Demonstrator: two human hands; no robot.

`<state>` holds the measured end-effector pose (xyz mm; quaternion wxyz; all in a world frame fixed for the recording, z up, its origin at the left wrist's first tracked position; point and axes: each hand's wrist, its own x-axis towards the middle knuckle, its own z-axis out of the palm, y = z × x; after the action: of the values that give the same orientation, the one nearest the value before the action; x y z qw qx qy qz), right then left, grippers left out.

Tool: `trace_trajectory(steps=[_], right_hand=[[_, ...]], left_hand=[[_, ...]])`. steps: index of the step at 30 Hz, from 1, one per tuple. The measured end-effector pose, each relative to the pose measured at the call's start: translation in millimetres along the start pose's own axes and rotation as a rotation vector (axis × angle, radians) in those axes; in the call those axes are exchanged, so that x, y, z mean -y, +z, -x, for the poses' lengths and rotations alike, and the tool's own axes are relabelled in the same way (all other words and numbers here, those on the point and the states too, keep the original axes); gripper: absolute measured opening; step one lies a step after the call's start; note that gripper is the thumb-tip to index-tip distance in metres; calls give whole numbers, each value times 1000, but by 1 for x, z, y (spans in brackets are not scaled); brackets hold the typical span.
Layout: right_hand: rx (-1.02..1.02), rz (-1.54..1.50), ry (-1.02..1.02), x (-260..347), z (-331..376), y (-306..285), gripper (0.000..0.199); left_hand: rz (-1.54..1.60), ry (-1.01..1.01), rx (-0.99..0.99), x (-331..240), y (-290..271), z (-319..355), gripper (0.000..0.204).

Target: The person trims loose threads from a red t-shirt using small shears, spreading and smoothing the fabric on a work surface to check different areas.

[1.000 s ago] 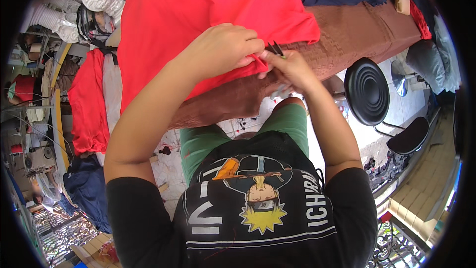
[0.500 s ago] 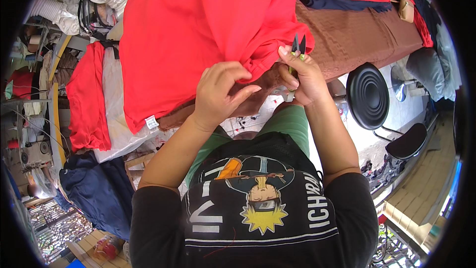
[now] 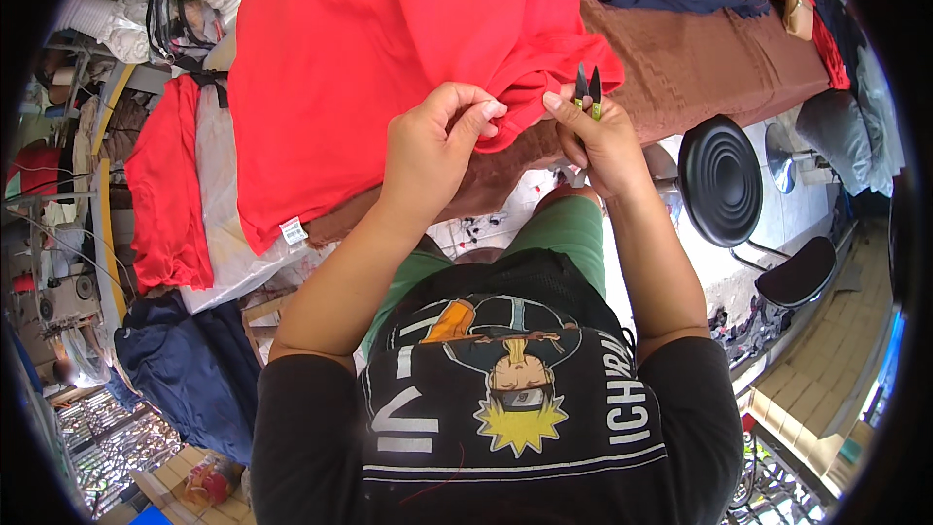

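While a small white label (image 3: 293,230) is hanging at its lower left hem, the red garment (image 3: 389,49) is lying across the brown-covered table (image 3: 719,49). The left hand (image 3: 432,151) is pinching its edge shut; the right hand (image 3: 603,136) is gripping dark snips (image 3: 586,87), blades up.

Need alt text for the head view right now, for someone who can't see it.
Seen from above, a seated person's left hand pinches the edge of a red garment while the right hand holds small thread snips, blades up. The garment lies on a brown cloth; a black stool stands at right.
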<state>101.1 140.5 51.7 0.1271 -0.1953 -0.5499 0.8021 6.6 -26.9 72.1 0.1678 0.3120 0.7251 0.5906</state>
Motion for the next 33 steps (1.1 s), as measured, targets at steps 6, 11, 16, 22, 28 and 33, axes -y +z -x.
trace_trajectory(steps=[6,11,16,22,28,33], right_hand=[[-182,884,-487,12,21,9,28],[-102,1121,-833,16,34,17,22],[-74,1258,-942,17,32,20,20],[-122,1292,-887,32,33,9,20],[-509,813,-710,63,20,-40,23],[-569,694,-509,56,-2,-93,27]], left_hand=[[107,-42,3,4,2,2,19],[130,-55,7,5,3,3,19],[95,-73,12,1,4,5,17],[-297,609,351,-34,-43,-9,40],[-47,599,240,-79,-74,-28,17],[-273,518,391,-75,-8,-75,25]])
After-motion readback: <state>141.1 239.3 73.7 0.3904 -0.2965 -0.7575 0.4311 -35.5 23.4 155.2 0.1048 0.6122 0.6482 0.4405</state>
